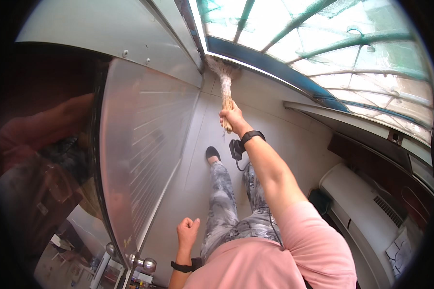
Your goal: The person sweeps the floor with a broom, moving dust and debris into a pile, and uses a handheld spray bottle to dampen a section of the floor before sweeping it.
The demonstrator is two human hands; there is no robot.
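Observation:
My right hand (233,118) reaches far forward, its fingers wrapped round the handle of a short straw broom (226,89). The broom's bristles fan out into the far corner, where the pale wall meets the window frame. A black band circles my right wrist, and a small black device (236,149) on a cable shows beside it. Low at my left side, my left hand (187,232) is curled into a fist with the thumb up. Nothing shows in it, and it touches nothing.
On my left stands a door (135,159) with a translucent ribbed panel and a round metal knob (149,264). A window with bars and green netting fills the upper right. A ledge (352,123) juts out below it. At the lower right is a long white vented appliance (359,197).

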